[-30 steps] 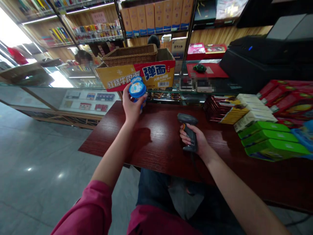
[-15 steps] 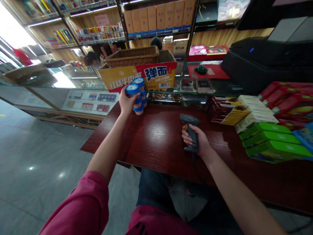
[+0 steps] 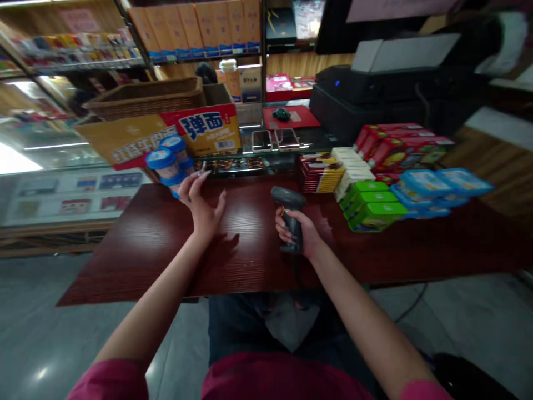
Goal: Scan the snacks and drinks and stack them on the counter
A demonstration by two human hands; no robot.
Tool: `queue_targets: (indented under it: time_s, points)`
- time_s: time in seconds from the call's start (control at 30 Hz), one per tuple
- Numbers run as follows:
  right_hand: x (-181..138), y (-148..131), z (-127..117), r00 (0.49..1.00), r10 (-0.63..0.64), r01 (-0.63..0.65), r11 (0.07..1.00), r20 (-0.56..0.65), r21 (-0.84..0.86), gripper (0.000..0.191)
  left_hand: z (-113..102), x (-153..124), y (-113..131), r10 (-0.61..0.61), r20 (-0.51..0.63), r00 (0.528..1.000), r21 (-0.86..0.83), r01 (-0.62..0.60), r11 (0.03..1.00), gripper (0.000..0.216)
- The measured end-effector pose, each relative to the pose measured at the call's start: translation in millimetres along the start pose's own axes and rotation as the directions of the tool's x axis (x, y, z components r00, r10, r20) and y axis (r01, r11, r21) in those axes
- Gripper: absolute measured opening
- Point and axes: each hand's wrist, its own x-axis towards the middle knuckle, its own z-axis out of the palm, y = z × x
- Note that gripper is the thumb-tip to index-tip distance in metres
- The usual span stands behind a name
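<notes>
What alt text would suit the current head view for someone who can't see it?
The right hand grips a dark handheld scanner at a dark red table, while the left hand, open and apparently empty, is near stacked blue-lidded tubs. Colourful packs are grouped at right; a printed carton stands behind the tubs.

The right hand (image 3: pixel 307 232) holds a dark scanner (image 3: pixel 288 196) over the brown table (image 3: pixel 137 244). The left hand (image 3: pixel 201 204) is spread in the air, near the blue-lidded cups (image 3: pixel 163 161) — these stand in front of a carton (image 3: pixel 213 136). On the right, green boxes (image 3: pixel 377 206) are beside blue containers (image 3: pixel 422 186).
</notes>
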Motion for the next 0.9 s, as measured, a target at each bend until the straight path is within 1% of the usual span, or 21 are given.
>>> queue_targets:
  time_s: [0.03, 0.07, 0.1, 0.13, 0.17, 0.23, 0.27, 0.3, 0.33, 0.37, 0.47, 0.5, 0.57, 0.63, 0.67, 0.73, 0.8, 0.87, 0.9]
  points:
    - [-10.5, -2.0, -1.8, 0.999, -0.031, 0.031, 1.0, -0.007, 0.002, 0.02, 12.2, -13.2, 18.4, 0.105, 0.075, 0.992, -0.098, -0.098, 0.99, 0.061]
    - [-22.9, -4.1, -4.7, 0.998, -0.057, 0.057, 0.998, -0.016, -0.008, 0.021, 24.9, -24.2, 37.2, 0.208, 0.129, 0.97, -0.206, -0.179, 0.962, 0.058]
    - [-37.1, -6.4, -8.7, 0.996, -0.087, 0.086, 0.996, -0.034, -0.024, 0.022, 37.8, -32.4, 56.6, 0.293, 0.157, 0.943, -0.309, -0.234, 0.922, 0.057]
    - [-53.3, -8.8, -13.6, 0.99, -0.123, 0.121, 0.992, -0.062, -0.045, 0.021, 50.5, -37.1, 76.5, 0.345, 0.164, 0.924, -0.396, -0.259, 0.881, 0.056]
    - [-71.1, -11.5, -19.2, 0.984, -0.153, 0.148, 0.987, -0.09, -0.066, 0.021, 62.8, -38.4, 96.9, 0.363, 0.159, 0.918, -0.467, -0.253, 0.847, 0.053]
    - [-110.2, -17.6, -32.0, 0.963, -0.225, 0.212, 0.972, -0.149, -0.098, 0.021, 86.2, -31.6, 139.1, 0.327, 0.175, 0.929, -0.573, -0.174, 0.801, 0.045]
    - [-130.4, -21.4, -38.6, 0.949, -0.264, 0.248, 0.963, -0.176, -0.107, 0.021, 97.6, -24.9, 160.6, 0.308, 0.209, 0.928, -0.608, -0.123, 0.784, 0.04]
    - [-150.1, -25.7, -45.3, 0.928, -0.312, 0.295, 0.949, -0.204, -0.111, 0.021, 109.1, -17.2, 182.3, 0.306, 0.258, 0.916, -0.635, -0.077, 0.768, 0.037]
    - [-168.9, -30.6, -51.8, 0.903, -0.362, 0.344, 0.932, -0.233, -0.115, 0.02, 121.3, -9.4, 203.9, 0.337, 0.308, 0.89, -0.653, -0.06, 0.755, 0.035]
    - [-186.3, -36.1, -58.0, 0.87, -0.415, 0.398, 0.91, -0.265, -0.12, 0.019, 134.5, -2.3, 225.2, 0.39, 0.347, 0.853, -0.666, -0.068, 0.743, 0.035]
    - [-228.2, -54.5, -74.6, 0.764, -0.535, 0.524, 0.84, -0.36, -0.138, 0.018, 182.5, 9.5, 284.5, 0.543, 0.41, 0.733, -0.722, -0.103, 0.684, 0.033]
    - [-238.6, -60.5, -79.3, 0.733, -0.558, 0.55, 0.823, -0.389, -0.145, 0.018, 201.2, 9.9, 302.2, 0.56, 0.42, 0.714, -0.738, -0.09, 0.668, 0.035]
    - [-255.0, -70.8, -87.1, 0.684, -0.584, 0.581, 0.798, -0.436, -0.159, 0.018, 240.3, 7.2, 334.0, 0.559, 0.433, 0.708, -0.762, -0.043, 0.646, 0.04]
    - [-266.2, -77.9, -93.0, 0.652, -0.597, 0.596, 0.785, -0.467, -0.172, 0.018, 277.1, 3.1, 360.5, 0.538, 0.437, 0.721, -0.776, 0.0, 0.63, 0.046]
    - [-270.4, -80.1, -95.3, 0.644, -0.599, 0.599, 0.781, -0.476, -0.174, 0.018, 293.2, 1.5, 371.4, 0.534, 0.443, 0.72, -0.776, 0.008, 0.631, 0.048]
    - [-276.2, -82.1, -98.6, 0.638, -0.599, 0.604, 0.779, -0.484, -0.168, 0.018, 318.7, 0.3, 388.2, 0.54, 0.471, 0.698, -0.756, 0.003, 0.655, 0.052]
    - [-279.5, -82.1, -100.7, 0.638, -0.599, 0.608, 0.778, -0.485, -0.16, 0.019, 335.8, 1.6, 397.9, 0.539, 0.533, 0.652, -0.71, -0.001, 0.704, 0.057]
    - [-281.3, -81.4, -102.2, 0.636, -0.601, 0.611, 0.775, -0.484, -0.159, 0.021, 346.8, 3.7, 401.7, 0.516, 0.606, 0.606, -0.662, 0.025, 0.749, 0.059]
    - [-281.8, -81.0, -102.8, 0.634, -0.603, 0.613, 0.774, -0.484, -0.16, 0.021, 350.7, 4.6, 402.2, 0.503, 0.628, 0.594, -0.652, 0.05, 0.756, 0.06]
